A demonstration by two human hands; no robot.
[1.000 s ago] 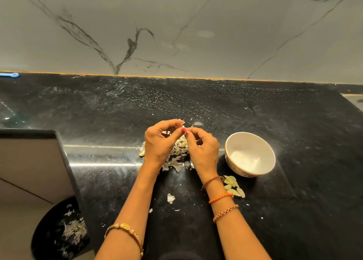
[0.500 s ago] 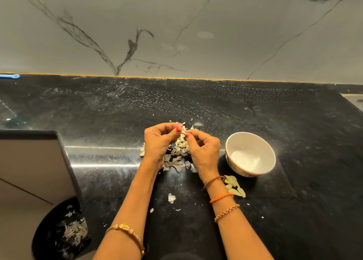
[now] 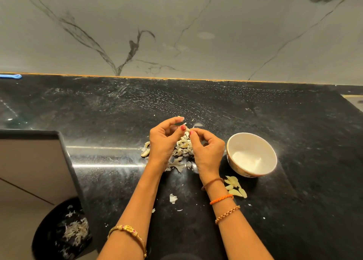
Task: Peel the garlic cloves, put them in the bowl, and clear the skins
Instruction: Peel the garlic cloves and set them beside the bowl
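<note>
Barely shifted since a moment ago, left hand [image 3: 164, 141] and right hand [image 3: 207, 148] pinch a garlic clove [image 3: 186, 131] above the skin pile [image 3: 181, 153], so peelings drop there, bowl [image 3: 252, 154] beside the peeled cloves [image 3: 234, 187].

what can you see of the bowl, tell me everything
The bowl is small and round, looks ceramic, with a white inside and a thin orange-brown rim; its outer wall seems patterned, though too little shows to say how. It stands upright on the black counter, right of the right hand, which does not touch it. It looks empty. Peeled cloves lie on the counter near its front, apart from it.
</note>
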